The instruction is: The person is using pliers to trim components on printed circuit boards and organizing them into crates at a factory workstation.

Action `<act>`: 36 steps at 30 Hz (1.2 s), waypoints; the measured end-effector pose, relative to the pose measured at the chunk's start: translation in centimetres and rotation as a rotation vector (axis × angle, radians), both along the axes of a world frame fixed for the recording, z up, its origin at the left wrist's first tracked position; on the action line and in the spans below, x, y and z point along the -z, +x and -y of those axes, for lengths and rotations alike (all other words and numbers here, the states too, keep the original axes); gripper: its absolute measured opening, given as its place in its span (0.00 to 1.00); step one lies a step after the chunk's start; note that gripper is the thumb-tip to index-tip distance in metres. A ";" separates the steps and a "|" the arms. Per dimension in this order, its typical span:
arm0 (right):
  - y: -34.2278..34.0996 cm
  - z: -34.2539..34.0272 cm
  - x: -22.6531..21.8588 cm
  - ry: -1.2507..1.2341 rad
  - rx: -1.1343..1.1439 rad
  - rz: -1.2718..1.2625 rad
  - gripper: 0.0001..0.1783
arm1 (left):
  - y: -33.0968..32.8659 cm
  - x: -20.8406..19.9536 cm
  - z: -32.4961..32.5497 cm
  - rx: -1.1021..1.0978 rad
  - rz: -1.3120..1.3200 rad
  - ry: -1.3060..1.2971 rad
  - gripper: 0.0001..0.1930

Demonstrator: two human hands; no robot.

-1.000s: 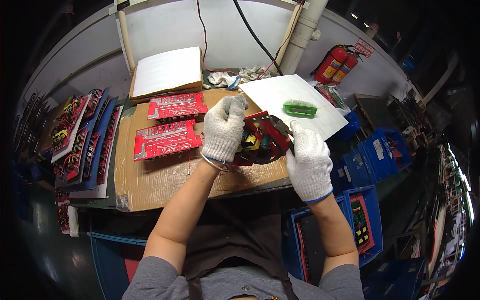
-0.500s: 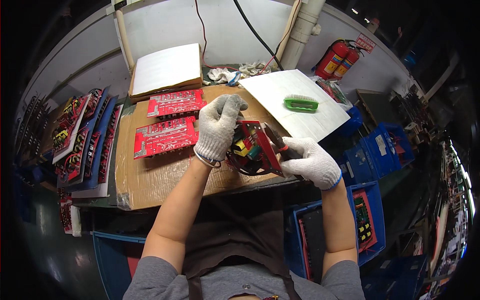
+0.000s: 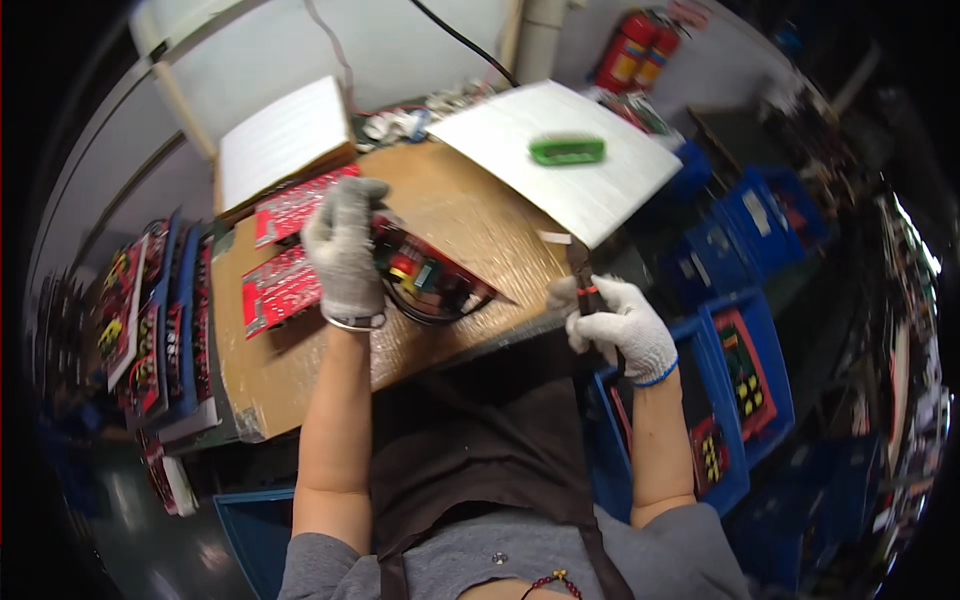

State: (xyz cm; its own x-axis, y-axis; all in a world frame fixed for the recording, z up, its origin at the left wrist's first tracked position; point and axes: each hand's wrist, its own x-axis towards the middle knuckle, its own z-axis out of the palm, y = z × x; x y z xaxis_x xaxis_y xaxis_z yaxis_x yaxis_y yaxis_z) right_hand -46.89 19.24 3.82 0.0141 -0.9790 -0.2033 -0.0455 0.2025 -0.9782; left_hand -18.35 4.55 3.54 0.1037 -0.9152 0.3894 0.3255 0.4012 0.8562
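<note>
My left hand [image 3: 345, 250], in a white knit glove, grips the upper left end of a red circuit board [image 3: 440, 262] held tilted above the cardboard. Yellow and green parts and black wires show on its near side. Gloved too, my right hand [image 3: 628, 325] is closed around dark pliers [image 3: 581, 268] with an orange-red band. Their jaws point up and stand apart from the board, and a small pale piece [image 3: 554, 238] appears beside the tip. Two more red boards, a nearer one [image 3: 278, 292] and a farther one [image 3: 285, 213], lie left of my left hand.
Cardboard [image 3: 470, 190] covers the bench. A green brush [image 3: 567, 151] rests on a white sheet [image 3: 610, 190]; a white-topped stack [image 3: 285, 130] stands at the back left. Boards stand upright at far left [image 3: 170, 320]. Blue bins [image 3: 720, 480] flank my right arm. Fire extinguishers [image 3: 630, 50] stand behind.
My right hand and the pliers have come away from the board, leaving a wide gap. The board's face has turned in my left hand. The whole view has shifted and tilted.
</note>
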 end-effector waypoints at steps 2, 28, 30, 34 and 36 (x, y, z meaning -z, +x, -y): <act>-1.0 -2.6 0.3 -0.026 0.167 -0.130 0.26 | 0.5 0.0 0.2 -0.009 0.003 -0.006 0.17; -8.7 -4.2 6.2 0.067 0.146 -1.174 0.25 | -1.1 -0.6 -0.3 0.004 0.043 -0.029 0.17; -8.7 -3.7 6.8 0.117 0.158 -1.244 0.23 | -1.3 -0.6 -0.4 -0.002 0.052 -0.026 0.17; -8.3 -2.8 5.4 0.187 0.099 -1.452 0.19 | -1.6 -0.6 -0.6 0.031 0.066 -0.027 0.17; -8.6 -2.3 5.1 0.220 0.067 -1.503 0.18 | -1.8 -0.5 -0.5 -0.015 0.117 -0.035 0.17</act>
